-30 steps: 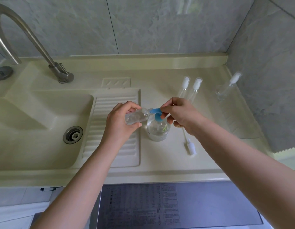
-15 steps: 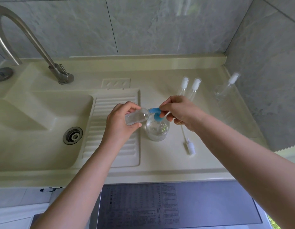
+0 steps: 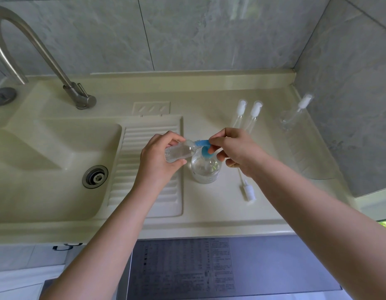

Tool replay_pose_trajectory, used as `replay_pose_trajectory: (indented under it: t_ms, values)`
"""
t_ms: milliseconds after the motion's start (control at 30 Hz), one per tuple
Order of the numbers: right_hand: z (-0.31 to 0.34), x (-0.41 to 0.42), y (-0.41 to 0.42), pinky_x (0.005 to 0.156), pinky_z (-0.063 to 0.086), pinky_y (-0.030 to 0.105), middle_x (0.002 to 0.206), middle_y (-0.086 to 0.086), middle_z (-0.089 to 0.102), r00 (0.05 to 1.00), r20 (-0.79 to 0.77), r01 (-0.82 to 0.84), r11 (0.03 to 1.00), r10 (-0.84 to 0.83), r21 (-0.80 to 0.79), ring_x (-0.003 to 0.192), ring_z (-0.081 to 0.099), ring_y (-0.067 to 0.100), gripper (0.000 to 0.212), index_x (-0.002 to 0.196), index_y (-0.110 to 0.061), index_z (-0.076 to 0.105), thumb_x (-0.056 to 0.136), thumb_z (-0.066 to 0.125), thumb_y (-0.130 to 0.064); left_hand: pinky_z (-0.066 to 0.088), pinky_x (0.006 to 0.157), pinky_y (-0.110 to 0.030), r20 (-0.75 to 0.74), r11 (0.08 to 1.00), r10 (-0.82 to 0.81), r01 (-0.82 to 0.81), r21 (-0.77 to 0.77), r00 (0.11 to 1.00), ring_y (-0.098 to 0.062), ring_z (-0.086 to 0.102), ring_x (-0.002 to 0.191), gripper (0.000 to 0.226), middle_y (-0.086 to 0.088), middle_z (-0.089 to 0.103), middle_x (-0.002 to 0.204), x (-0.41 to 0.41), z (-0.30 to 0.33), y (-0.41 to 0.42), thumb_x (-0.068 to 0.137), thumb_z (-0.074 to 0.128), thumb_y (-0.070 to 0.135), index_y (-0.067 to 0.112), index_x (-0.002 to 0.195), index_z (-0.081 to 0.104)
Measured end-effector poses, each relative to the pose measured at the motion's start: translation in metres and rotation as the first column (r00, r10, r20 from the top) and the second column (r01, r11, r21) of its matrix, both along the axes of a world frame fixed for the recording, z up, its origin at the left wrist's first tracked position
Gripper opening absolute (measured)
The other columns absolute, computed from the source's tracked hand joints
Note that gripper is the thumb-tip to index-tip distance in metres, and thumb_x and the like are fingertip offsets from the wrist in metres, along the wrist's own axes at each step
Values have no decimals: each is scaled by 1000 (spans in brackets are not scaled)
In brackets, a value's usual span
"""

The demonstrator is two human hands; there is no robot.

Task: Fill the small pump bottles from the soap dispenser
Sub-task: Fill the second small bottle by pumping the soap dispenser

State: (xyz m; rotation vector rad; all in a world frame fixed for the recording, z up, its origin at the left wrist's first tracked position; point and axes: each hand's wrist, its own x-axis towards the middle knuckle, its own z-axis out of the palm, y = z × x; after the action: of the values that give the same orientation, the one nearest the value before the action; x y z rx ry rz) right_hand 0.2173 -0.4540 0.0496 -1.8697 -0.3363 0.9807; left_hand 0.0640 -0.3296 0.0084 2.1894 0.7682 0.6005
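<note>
While the right fingers (image 3: pixel 211 141) press down on the blue pump (image 3: pixel 206 149), the spout feeds straight into the neck of the small bottle (image 3: pixel 179 150). That bottle lies tipped on its side, wrapped by the curled fingers of the left hand (image 3: pixel 160 158) and raised so its mouth meets the spout. The right hand (image 3: pixel 235 151) curls over the pump head, thumb and forefinger pinching it. Below sits the dispenser (image 3: pixel 206 169), upright on the counter (image 3: pixel 209 211) just beside the ribbed drainboard (image 3: pixel 148 191). A loose pump cap (image 3: pixel 248 191) lies near it, clearly off so this bottle can fill. Two capped bottles (image 3: pixel 248 112) wait behind, another (image 3: pixel 295 113) by the wall. Against the earlier frames, nearly nothing has shifted: same grips, same tilt. Filling looks to be mid-stroke.
</note>
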Motion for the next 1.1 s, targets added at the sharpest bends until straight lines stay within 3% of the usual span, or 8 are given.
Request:
replay_pose_trajectory:
  t_ms: [233,533,1100]
  values:
    - [1,-1,2,45,26,21,64,0,70,1000,-22,19,1000,-19,1,45,45,11,4,93,-11,61,94,58,-8,47,86,-23,5,1000,-5,5,15,1000,-5,59,91,47,7,62,99,1,1,0,62,89,7,28,99,68]
    - [0,1,0,45,25,22,68,2,72,1000,-29,1,1000,-1,-4,47,45,12,4,94,-10,61,95,58,-9,40,83,-8,2,998,-10,10,57,1000,-6,59,93,49,6,63,100,2,-2,2,62,89,7,28,100,67]
    - [1,1,1,43,26,21,68,1,71,1000,14,-25,1000,25,-8,48,47,13,4,92,-11,59,95,57,-9,42,83,-12,6,998,3,-3,67,1000,-5,58,92,48,7,63,99,4,-2,3,61,89,7,25,101,69]
